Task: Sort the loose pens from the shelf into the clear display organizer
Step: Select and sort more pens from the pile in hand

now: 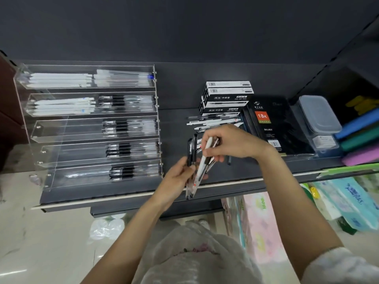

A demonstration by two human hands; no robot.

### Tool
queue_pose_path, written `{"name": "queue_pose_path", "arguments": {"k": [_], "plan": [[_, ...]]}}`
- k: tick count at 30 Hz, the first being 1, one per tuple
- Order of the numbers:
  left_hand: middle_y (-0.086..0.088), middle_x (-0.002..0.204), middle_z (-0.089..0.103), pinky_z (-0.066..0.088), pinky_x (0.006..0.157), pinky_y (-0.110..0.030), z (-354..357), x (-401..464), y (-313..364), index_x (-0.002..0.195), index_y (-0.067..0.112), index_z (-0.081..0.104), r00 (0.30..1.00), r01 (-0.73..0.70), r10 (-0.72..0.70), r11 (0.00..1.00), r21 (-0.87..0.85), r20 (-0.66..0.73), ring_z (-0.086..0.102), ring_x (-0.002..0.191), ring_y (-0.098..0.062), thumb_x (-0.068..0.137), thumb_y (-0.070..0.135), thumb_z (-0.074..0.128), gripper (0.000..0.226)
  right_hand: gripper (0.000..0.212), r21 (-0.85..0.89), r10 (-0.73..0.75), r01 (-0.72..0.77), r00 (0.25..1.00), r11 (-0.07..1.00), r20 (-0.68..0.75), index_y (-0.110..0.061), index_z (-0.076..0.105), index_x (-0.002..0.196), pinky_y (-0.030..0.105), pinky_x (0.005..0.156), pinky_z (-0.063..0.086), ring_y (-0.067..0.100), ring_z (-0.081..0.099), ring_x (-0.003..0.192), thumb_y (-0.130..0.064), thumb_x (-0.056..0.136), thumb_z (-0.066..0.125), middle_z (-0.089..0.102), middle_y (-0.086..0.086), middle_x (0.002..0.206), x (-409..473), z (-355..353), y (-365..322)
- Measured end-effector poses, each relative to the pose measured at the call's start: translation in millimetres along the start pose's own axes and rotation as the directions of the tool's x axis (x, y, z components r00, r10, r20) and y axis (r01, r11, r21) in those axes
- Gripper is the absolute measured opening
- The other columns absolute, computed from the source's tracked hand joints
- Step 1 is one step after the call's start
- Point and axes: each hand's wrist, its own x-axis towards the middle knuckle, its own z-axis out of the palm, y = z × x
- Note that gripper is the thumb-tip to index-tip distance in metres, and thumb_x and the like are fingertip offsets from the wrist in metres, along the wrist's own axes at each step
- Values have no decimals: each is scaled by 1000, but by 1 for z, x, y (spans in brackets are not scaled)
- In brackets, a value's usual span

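Observation:
A clear tiered display organizer [39, 128] stands at the left of the dark shelf, its rows holding white pens and black-grip pens. My left hand [177, 179] grips a bundle of black-capped pens [191, 150] upright over the shelf's front edge. My right hand [229, 143] is just right of it, pinching a white pen [205, 158] and other pens that slant down into the bundle. Several loose pens [213, 122] lie on the shelf behind my hands.
Stacked black-and-white pen boxes [225, 97] sit at the back, a black diary [270, 124] and a clear plastic box [317, 113] to the right. Coloured folders [361, 138] lie far right. Packaged tissues [344, 201] fill the shelf below.

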Motion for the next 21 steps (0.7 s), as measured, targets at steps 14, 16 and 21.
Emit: {"name": "queue_pose_path", "arguments": {"k": [14, 16, 21], "plan": [[2, 79, 71, 47, 57, -18, -19, -17, 4, 111, 13, 60, 994, -33, -3, 942, -334, -108, 59, 58, -8, 99, 21, 41, 23, 53, 314, 49, -1, 988, 949, -145, -16, 55, 119, 21, 57, 48, 11, 59, 54, -13, 72, 80, 63, -2, 80, 49, 42, -24], [2, 75, 68, 48, 56, -19, -31, -19, 6, 113, 10, 60, 990, -52, -9, 903, -426, -140, 57, 57, -8, 99, 19, 42, 24, 48, 454, 68, 22, 981, 891, -182, -11, 57, 119, 17, 63, 48, 6, 61, 59, -9, 75, 77, 65, 0, 83, 54, 56, -31], [1, 69, 57, 39, 49, -19, -66, -30, 5, 108, 8, 61, 991, -38, -34, 863, -504, -132, 46, 50, -9, 98, 17, 43, 22, 25, 637, 93, 68, 972, 768, -216, -3, 61, 101, 18, 59, 49, 10, 59, 61, 0, 78, 71, 63, 5, 81, 65, 94, -47]]}}
